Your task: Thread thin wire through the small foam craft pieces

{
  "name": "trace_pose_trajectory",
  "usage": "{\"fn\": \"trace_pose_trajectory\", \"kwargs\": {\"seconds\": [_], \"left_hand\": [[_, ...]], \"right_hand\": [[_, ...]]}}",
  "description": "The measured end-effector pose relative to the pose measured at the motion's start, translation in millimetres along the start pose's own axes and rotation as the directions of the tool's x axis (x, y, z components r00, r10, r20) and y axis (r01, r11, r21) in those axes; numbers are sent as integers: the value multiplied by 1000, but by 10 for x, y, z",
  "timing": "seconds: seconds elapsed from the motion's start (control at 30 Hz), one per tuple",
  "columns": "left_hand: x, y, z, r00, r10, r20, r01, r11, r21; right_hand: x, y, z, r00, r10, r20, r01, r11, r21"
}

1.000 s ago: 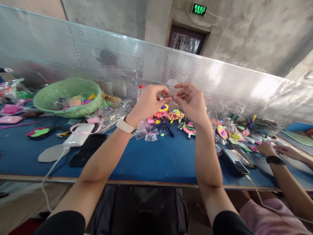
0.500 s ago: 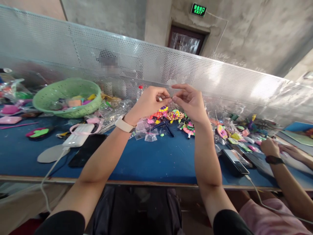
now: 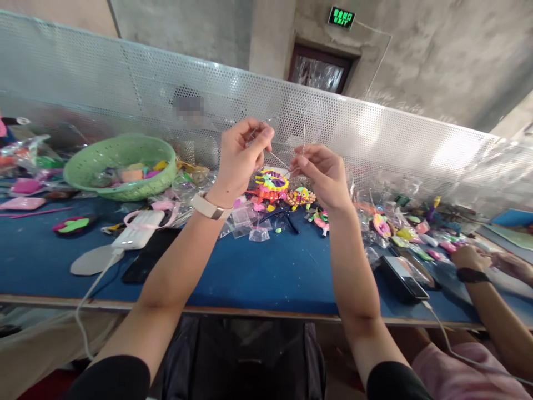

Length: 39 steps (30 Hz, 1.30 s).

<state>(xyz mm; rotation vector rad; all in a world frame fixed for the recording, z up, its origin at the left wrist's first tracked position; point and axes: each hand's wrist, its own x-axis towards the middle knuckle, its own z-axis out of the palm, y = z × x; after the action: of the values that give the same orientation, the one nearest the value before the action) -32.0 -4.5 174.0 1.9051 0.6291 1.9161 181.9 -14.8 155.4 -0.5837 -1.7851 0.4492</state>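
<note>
Both my hands are raised above a blue table point(image 3: 258, 272). My left hand point(image 3: 241, 155), with a pale watch on its wrist, pinches one end of a thin clear strip or small plastic bag point(image 3: 280, 160). My right hand point(image 3: 322, 175) pinches the other end, a little lower. The strip is stretched between them and is hard to make out against the mesh. Below the hands lies a heap of colourful small toys point(image 3: 283, 197) and little clear bags point(image 3: 245, 219).
A green colander point(image 3: 120, 164) with coloured pieces stands at the back left. A white power bank point(image 3: 135, 236) with a cable and a dark phone point(image 3: 145, 261) lie left. A perforated metal screen point(image 3: 375, 133) backs the table. Another person's hands point(image 3: 470, 258) work at the right, near a black device point(image 3: 402, 278).
My left hand has risen and pulled away up and to the left, stretching the thin clear piece between both hands. The other person's hand at the right shifted slightly.
</note>
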Motion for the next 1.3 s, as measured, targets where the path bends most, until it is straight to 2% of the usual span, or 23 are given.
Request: {"fn": "trace_pose_trajectory", "kwargs": {"seconds": [0.07, 0.2, 0.27, 0.37, 0.43, 0.6, 0.67, 0.87, 0.97, 1.1, 1.23, 1.3], "left_hand": [[1, 10, 4, 999, 34, 29, -35, 998, 56], [6, -12, 9, 975, 65, 213, -110, 972, 206], [5, -37, 16, 983, 50, 174, -84, 977, 197], [-8, -64, 36, 1000, 11, 27, -14, 993, 120], [-25, -61, 55, 1000, 1, -13, 0, 999, 49], [-55, -14, 99, 999, -31, 13, 33, 962, -273], [-50, -22, 104, 998, -38, 53, 52, 952, -300], [-38, -79, 75, 981, 6, 193, 37, 975, -218], [-65, -9, 53, 978, 72, 194, -50, 992, -117], [-105, 116, 22, 971, 86, 222, -99, 994, 47], [-97, 150, -24, 982, 80, 170, -76, 997, -31], [-81, 166, -62, 982, 116, 146, -115, 993, -9]], "right_hand": [[2, -2, 62, 999, -31, -32, 30, 1000, -1], [12, -37, 163, 995, -37, -87, 32, 998, -59], [18, -34, 201, 993, -11, -121, 5, 999, -51], [24, 15, 242, 989, 13, -148, -14, 1000, -10], [26, 55, 257, 988, -4, -157, 3, 1000, -5], [42, 62, 228, 979, -41, -198, 18, 993, -113], [55, 45, 190, 979, -55, -196, 25, 988, -152], [87, 97, 96, 964, -89, -249, 38, 979, -202], [71, 112, 100, 954, -89, -287, 40, 984, -172], [12, 33, 134, 958, -74, -277, 30, 986, -162], [-24, -81, 173, 951, -73, -300, 29, 989, -147], [-27, -128, 181, 952, -89, -293, 49, 989, -140]]}}
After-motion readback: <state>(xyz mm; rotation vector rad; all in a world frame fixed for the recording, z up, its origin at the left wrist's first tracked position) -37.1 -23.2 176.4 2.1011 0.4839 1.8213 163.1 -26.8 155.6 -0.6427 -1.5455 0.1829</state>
